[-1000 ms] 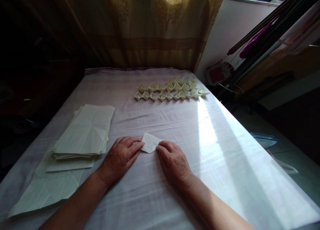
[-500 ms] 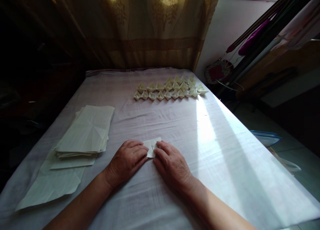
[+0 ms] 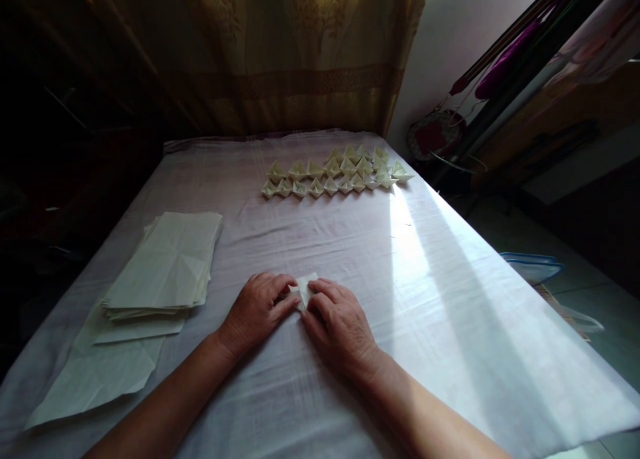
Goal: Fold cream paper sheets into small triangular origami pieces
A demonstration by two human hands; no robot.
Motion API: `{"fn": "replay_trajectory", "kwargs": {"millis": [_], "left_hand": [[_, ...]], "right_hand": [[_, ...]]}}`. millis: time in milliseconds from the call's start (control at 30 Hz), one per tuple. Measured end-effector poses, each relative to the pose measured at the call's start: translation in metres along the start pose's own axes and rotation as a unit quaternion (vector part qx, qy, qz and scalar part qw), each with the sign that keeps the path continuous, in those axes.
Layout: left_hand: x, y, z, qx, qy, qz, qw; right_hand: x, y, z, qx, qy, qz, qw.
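A small folded piece of paper (image 3: 306, 286) lies on the cloth-covered table between my hands. Its left edge is pinched between the thumb and fingers of my left hand (image 3: 260, 308). Curled fingers of my right hand (image 3: 340, 319) press on its right side and hide part of it. Farther back stand several small folded paper boats (image 3: 316, 188), set in rows. To the left is a stack of creased paper sheets (image 3: 163, 262), with looser sheets (image 3: 103, 372) sticking out under its near end.
The table's pale cloth (image 3: 320, 236) has a bright strip of sunlight on the right. A patterned curtain (image 3: 280, 79) hangs behind the far edge. On the floor to the right is a blue-rimmed clear container (image 3: 533, 266).
My left thumb and fingers have drawn into a pinch at the paper's left edge, and less of the paper shows. The whole view has shifted slightly.
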State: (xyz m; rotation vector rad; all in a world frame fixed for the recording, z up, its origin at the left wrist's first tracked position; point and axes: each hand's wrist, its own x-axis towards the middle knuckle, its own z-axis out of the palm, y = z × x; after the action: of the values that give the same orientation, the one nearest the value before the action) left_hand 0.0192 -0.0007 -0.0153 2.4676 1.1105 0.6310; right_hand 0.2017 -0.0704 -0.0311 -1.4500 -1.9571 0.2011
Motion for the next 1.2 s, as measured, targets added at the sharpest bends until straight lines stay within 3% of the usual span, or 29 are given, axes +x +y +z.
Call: {"fn": "replay_trajectory", "kwargs": {"millis": [233,667,1200], "left_hand": [[-0.001,0.005,0.003,0.031,-0.006,-0.013,0.999],[0.002,0.011,0.006,0.052,-0.032,-0.04,0.997],[0.001,0.01,0.007,0.04,-0.017,-0.048,0.998]], "right_hand": [[0.002,-0.001,0.0,0.002,-0.011,0.022,1.0],[-0.008,0.004,-0.016,-0.028,-0.052,-0.077,0.995],[-0.01,0.007,-0.018,-0.061,-0.07,-0.109,0.99]]}}
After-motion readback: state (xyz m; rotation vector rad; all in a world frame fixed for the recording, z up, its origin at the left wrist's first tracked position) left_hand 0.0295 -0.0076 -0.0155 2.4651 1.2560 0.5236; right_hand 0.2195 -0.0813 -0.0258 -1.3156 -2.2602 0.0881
